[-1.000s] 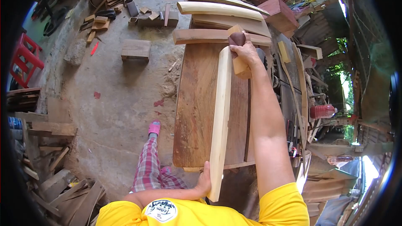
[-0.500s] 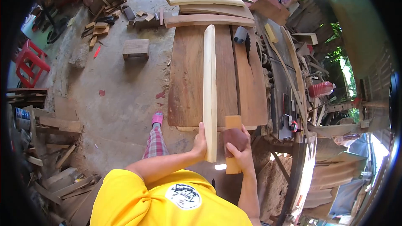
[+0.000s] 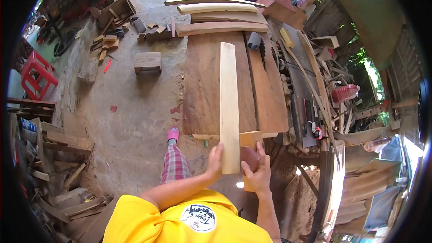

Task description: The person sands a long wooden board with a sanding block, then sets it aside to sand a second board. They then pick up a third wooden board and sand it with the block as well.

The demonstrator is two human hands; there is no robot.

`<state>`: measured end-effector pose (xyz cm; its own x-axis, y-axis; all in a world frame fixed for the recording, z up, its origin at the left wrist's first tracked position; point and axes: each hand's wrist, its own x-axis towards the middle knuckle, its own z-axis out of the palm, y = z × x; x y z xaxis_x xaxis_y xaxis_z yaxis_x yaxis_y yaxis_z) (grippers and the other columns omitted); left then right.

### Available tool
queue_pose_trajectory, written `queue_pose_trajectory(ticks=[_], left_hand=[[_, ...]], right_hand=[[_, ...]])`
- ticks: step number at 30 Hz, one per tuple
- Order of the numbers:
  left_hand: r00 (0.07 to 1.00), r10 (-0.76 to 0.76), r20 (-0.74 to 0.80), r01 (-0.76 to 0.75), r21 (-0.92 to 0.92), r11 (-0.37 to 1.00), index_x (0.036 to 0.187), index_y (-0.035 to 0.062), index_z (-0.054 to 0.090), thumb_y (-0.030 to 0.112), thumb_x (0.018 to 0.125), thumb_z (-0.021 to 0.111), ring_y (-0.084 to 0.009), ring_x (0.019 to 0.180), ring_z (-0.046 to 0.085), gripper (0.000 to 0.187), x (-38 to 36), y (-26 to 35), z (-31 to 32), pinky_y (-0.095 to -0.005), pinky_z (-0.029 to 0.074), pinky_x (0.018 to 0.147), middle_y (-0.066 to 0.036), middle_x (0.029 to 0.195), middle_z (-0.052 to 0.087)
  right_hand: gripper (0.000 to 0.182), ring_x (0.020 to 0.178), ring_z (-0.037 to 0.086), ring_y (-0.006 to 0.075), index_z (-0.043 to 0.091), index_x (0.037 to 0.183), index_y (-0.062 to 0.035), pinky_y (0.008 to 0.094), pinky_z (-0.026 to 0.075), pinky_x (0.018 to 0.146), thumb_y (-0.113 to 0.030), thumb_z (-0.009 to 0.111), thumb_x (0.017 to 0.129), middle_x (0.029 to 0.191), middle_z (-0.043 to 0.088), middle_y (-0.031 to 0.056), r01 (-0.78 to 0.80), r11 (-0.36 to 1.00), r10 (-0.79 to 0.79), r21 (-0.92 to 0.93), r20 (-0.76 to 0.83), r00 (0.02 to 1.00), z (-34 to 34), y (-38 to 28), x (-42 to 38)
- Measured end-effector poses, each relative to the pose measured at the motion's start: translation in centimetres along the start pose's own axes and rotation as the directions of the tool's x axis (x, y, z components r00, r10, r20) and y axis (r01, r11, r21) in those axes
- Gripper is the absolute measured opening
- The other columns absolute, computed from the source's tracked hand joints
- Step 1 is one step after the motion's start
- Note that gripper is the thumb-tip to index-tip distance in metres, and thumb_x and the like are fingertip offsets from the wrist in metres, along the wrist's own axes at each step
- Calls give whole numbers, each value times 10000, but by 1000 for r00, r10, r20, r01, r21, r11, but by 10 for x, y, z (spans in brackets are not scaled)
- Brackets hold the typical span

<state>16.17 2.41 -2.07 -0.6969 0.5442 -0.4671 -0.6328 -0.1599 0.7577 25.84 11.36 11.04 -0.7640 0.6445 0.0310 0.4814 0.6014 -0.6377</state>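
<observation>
A long pale wooden board (image 3: 229, 103) points away from me over the brown wooden table (image 3: 202, 85), its wide face up. My left hand (image 3: 214, 162) grips the near end along its left edge. In my right hand (image 3: 258, 175) is a sanding block (image 3: 250, 139), a yellowish wood block wrapped in brown sandpaper (image 3: 249, 157). The block sits right at the board's right edge near its close end, partly hidden by the board. My right thumb lies over the sandpaper, with the fingers on the far side.
Several curved wooden pieces (image 3: 220, 28) lie across the table's far end. A dark grey roll (image 3: 254, 40) rests on the table's far right. On the floor at left stand a small wooden stool (image 3: 148, 62) and a red plastic stool (image 3: 38, 75). A cluttered bench (image 3: 303, 81) runs along the right.
The board has rolled from its narrow edge to show its wide face, and its far end has come nearer. The sanding block has moved up against the board's right edge.
</observation>
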Motion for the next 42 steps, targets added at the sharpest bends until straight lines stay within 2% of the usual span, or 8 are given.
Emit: queue_pose_trajectory(ticks=[2, 6, 17, 23, 29, 33, 35, 42], left_hand=[[938, -229, 261, 338, -526, 781, 1320, 84, 540, 688, 971, 407, -190, 1079, 631, 710, -7, 23, 2, -363, 521, 934, -81, 1193, 645], [862, -315, 397, 478, -427, 768, 1447, 135, 442, 797, 913, 307, -273, 1292, 539, 862, 3, 29, 2, -442, 454, 1077, -103, 1402, 537], [754, -423, 503, 626, -354, 695, 1308, 109, 543, 857, 867, 253, -167, 989, 646, 915, 11, 21, -6, -324, 545, 863, -78, 1074, 659], [744, -426, 516, 654, -426, 625, 1262, 78, 566, 872, 853, 284, -228, 918, 676, 937, 16, 23, -2, -387, 568, 854, -103, 1026, 658], [752, -453, 478, 650, -428, 627, 1267, 76, 559, 879, 851, 273, -253, 841, 690, 948, 10, 24, 10, -406, 585, 820, -105, 981, 671], [866, -350, 359, 486, -434, 758, 1485, 121, 379, 861, 868, 276, -279, 1241, 576, 969, 8, 14, 16, -418, 488, 1034, -129, 1356, 563], [857, -305, 415, 493, -486, 722, 1542, 133, 273, 856, 872, 284, -277, 1398, 427, 986, 8, 15, 16, -429, 402, 1123, -121, 1470, 460], [812, -341, 473, 571, -525, 632, 1205, 79, 577, 837, 891, 270, -238, 791, 690, 876, 12, 2, 14, -375, 587, 777, -109, 974, 669]], right_hand=[[818, 1046, 622, 306, 399, 1512, -224, 405, 524, 889, -132, 783, 797, 1126, 545, 145, 40, 996, -37, -77, 30, 999, 7, -17, 12], [782, 928, 591, 387, 394, 1510, -292, 465, 513, 783, -248, 757, 819, 1044, 504, 174, 177, 946, -162, -273, 76, 984, 40, -30, 71], [859, 1071, 598, 489, 170, 1531, -415, 551, 496, 923, -408, 699, 854, 1185, 509, 277, 69, 881, -44, -467, 66, 997, 124, -60, 468], [859, 1019, 616, 465, 170, 1533, -416, 547, 498, 909, -387, 700, 857, 1158, 512, 275, 86, 888, -68, -451, 57, 996, 116, -47, 418], [745, 903, 587, 431, 363, 1510, -321, 520, 495, 743, -277, 719, 857, 1020, 503, 220, 299, 885, -295, -357, 68, 953, 70, -31, 192], [724, 875, 562, 402, 382, 1508, -300, 492, 474, 723, -312, 709, 862, 1014, 500, 207, 318, 869, -314, -380, 76, 947, 46, -22, 79], [776, 900, 574, 412, 374, 1513, -297, 494, 487, 753, -279, 742, 830, 1047, 506, 208, 279, 868, -268, -411, 86, 960, 44, -35, 77], [784, 881, 576, 423, 254, 1520, -404, 525, 490, 751, -311, 689, 874, 992, 486, 208, 273, 822, -269, -499, 82, 960, 109, -63, 296]])
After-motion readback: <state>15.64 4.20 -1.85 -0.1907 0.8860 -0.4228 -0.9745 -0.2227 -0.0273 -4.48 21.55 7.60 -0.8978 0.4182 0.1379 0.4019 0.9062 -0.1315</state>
